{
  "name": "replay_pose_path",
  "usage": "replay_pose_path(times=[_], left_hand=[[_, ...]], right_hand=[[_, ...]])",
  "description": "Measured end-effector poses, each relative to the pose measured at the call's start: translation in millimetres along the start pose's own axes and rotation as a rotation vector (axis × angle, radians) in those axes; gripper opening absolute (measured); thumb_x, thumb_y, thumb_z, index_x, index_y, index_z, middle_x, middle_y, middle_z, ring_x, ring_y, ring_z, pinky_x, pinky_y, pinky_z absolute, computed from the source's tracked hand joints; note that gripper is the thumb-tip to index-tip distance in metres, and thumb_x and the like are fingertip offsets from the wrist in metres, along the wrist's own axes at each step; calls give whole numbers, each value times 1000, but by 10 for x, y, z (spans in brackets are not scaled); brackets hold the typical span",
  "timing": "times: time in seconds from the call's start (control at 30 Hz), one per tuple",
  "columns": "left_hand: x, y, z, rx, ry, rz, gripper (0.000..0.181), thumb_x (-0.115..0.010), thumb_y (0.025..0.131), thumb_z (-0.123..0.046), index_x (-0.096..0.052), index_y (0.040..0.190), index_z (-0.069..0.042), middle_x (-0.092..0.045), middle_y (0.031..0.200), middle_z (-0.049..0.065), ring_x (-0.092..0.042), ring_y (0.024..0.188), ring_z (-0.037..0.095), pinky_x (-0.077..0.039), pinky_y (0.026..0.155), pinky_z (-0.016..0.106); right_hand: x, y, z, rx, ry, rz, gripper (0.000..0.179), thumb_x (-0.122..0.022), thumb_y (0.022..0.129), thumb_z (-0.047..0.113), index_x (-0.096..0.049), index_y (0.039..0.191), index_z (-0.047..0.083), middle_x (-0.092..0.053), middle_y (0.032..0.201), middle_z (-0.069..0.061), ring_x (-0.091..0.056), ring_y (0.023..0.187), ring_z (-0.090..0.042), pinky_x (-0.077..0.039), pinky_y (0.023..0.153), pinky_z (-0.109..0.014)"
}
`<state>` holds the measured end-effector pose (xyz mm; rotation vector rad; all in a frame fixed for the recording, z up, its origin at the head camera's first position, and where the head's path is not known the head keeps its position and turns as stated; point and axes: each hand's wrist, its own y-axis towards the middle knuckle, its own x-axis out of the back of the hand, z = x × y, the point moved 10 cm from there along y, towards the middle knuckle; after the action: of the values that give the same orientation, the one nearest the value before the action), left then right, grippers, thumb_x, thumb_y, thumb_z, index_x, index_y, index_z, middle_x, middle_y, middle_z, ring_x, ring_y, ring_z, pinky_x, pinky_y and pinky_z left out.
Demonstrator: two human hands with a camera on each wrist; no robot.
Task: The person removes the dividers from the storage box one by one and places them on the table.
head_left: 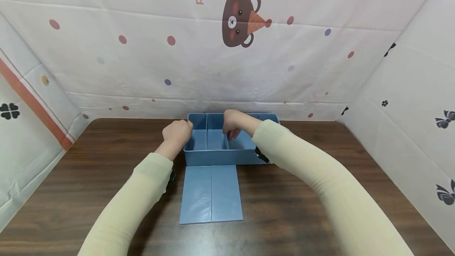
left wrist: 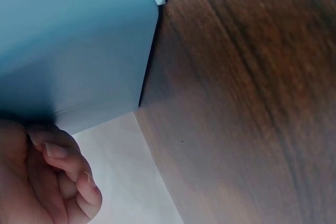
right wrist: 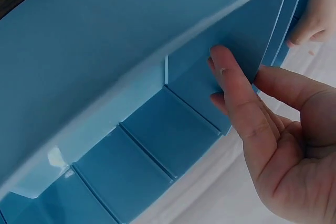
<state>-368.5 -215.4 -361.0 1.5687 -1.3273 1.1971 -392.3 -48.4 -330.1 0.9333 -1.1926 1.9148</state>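
Note:
A long blue storage box (head_left: pixel 220 157) stands at the back of the table, with thin upright dividers inside. My left hand (head_left: pixel 177 133) grips the box's left end at the rim. In the left wrist view its curled fingers (left wrist: pixel 73 169) sit against the end wall. My right hand (head_left: pixel 236 123) reaches into the box from above and pinches a blue divider (right wrist: pixel 202 85), thumb on one side and fingers on the other. Another divider (head_left: pixel 207 139) stands upright between the two hands.
Two flat blue panels (head_left: pixel 195 196) lie side by side on the dark wooden table (head_left: pixel 291 208), in front of the box. A printed white sheet (head_left: pixel 199 70) hangs close behind the box. Slots (right wrist: pixel 147 150) line the box's inner wall.

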Motion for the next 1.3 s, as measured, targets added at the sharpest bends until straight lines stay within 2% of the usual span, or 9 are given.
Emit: replay_pose_path(times=[0.1,0.2,0.33,0.47,0.67,0.77,0.87,1.1,1.3], left_hand=[[8,-3,2,3,2,-3,55,-31,110,-32,-63,73,-7,-70,86,18,-65,77,28,-50,59,40],[14,-9,6,8,2,-8,56,-31,110,-32,-63,72,-6,-70,86,19,-65,76,28,-50,60,40],[13,-25,3,9,2,-14,56,-32,110,-31,-63,72,-6,-71,88,20,-66,77,29,-51,61,41],[11,-40,8,21,0,-23,57,-32,110,-30,-64,70,-5,-73,92,22,-69,80,31,-54,63,43],[-1,-41,13,30,1,-16,59,-30,110,-31,-67,74,-3,-74,97,22,-71,84,32,-56,67,45],[3,-36,28,33,0,-18,59,-30,110,-32,-69,78,-2,-74,100,23,-72,87,33,-57,69,45],[12,-32,33,30,-3,-24,58,-30,110,-32,-70,80,-2,-74,100,23,-72,88,34,-57,69,46],[31,-35,13,21,-8,-26,59,-30,110,-32,-68,77,-2,-74,97,23,-71,86,33,-57,69,46],[33,-41,2,24,-3,-17,58,-30,110,-31,-69,78,-2,-74,99,24,-72,89,35,-58,71,47]], right_hand=[[36,-43,22,7,11,-12,21,-66,97,7,-73,112,-8,-79,102,-18,-73,67,-16,-63,79,-33],[58,-89,39,14,24,-15,23,-66,98,8,-72,114,-8,-79,103,-19,-78,85,-26,-63,85,-36],[61,-133,54,34,27,-15,24,-65,99,10,-72,113,-8,-79,103,-19,-77,95,-29,-63,75,-30],[66,-159,66,65,20,-21,24,-65,99,10,-73,111,-8,-79,99,-19,-77,90,-29,-60,65,-25],[118,-183,77,77,55,-41,22,-63,98,7,-72,110,-9,-79,100,-21,-77,79,-27,-60,64,-26],[150,-188,89,74,70,-51,22,-63,98,7,-72,110,-10,-78,100,-21,-71,63,-17,-61,67,-28],[175,-191,84,63,73,-57,23,-63,98,7,-72,109,-10,-78,99,-21,-64,54,-10,-61,67,-28],[206,-209,72,44,91,-63,21,-65,98,8,-73,108,-8,-79,97,-19,-63,51,-9,-58,59,-24],[228,-234,71,36,94,-76,19,-65,98,8,-74,106,-6,-79,98,-20,-63,51,-9,-58,57,-24]])
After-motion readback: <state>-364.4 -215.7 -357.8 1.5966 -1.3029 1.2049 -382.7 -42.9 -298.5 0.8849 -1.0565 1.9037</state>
